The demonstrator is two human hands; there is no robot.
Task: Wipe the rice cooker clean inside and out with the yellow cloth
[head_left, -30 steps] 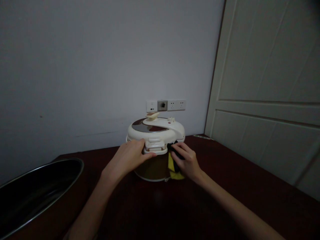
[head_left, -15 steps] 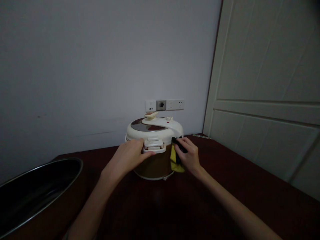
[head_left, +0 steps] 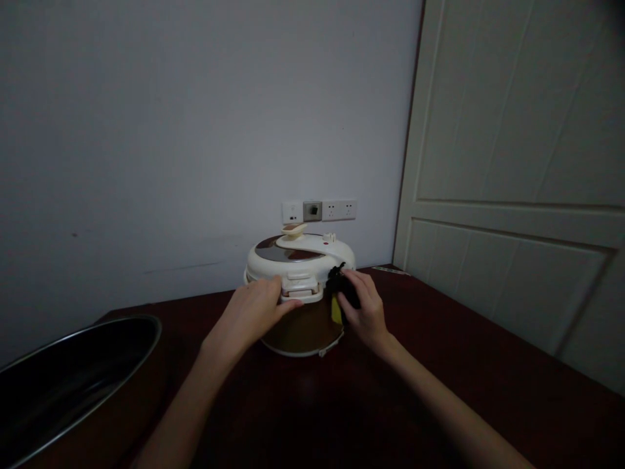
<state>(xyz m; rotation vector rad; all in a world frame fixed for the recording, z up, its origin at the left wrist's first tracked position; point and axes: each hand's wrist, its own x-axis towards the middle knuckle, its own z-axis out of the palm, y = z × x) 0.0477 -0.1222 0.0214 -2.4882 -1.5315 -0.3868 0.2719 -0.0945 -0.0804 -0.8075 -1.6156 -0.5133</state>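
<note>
An electric pressure cooker [head_left: 303, 329] with a white lid and a brown body stands upright on the dark red table. My left hand [head_left: 254, 306] grips the cooker's side by the white front handle [head_left: 301, 288], its thumb lying along the handle and its other fingertips partly hidden. In my right hand [head_left: 366, 303] is a bunched black and yellow cloth [head_left: 336, 309], pressed against the cooker's right side just below the lid rim. The lid is closed, with a cream knob [head_left: 293, 230] and a small valve on top.
A large dark pan or pot [head_left: 78, 339] with a metal rim stands at the left. Behind the cooker, wall sockets [head_left: 339, 209] sit on the grey wall. A white panelled door [head_left: 508, 182] borders the table at the right.
The cloth is bunched differently, with more black and less yellow showing, as my right hand shifts slightly along the cooker. My left hand keeps its place. The view has shifted slightly.
</note>
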